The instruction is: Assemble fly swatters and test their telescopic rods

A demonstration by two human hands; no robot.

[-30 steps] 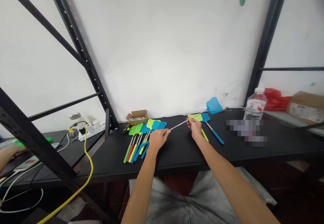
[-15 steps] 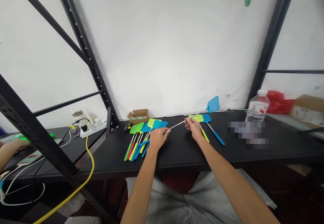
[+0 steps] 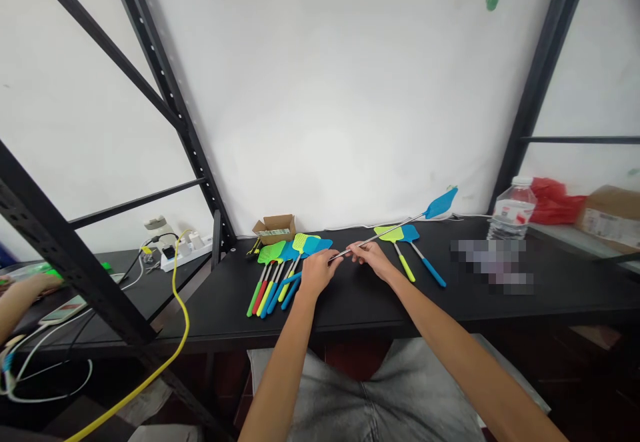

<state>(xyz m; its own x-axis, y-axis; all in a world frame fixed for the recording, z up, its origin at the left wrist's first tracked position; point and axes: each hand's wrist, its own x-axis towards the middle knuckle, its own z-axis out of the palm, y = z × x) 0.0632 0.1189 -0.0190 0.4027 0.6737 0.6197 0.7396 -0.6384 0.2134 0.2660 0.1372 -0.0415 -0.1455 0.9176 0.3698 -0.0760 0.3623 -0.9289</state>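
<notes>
A fly swatter with a blue head (image 3: 440, 204) and a thin metal shaft slants up to the right above the table. My left hand (image 3: 317, 274) is closed around its lower end, and a blue handle sticks out on that hand's left side. Close beside it, my right hand (image 3: 371, 257) pinches the shaft. To the left lies a row of several swatters with green, red, yellow and blue handles (image 3: 274, 295). On the right, behind my right hand, a yellow swatter (image 3: 407, 269) and a blue swatter (image 3: 433, 273) lie with their heads touching or overlapping.
At the back of the black table (image 3: 350, 309) stands a small open cardboard box (image 3: 275, 227). A clear bottle (image 3: 513, 210), a red bag (image 3: 553, 201) and a carton (image 3: 613, 219) are on the right. Leftward are a yellow cable (image 3: 184, 295), a power strip (image 3: 187, 255) and another person's hand (image 3: 30, 290).
My right hand has slid left along the shaft, nearer my left hand. The held swatter's blue head sits farther right and has turned more edge-on.
</notes>
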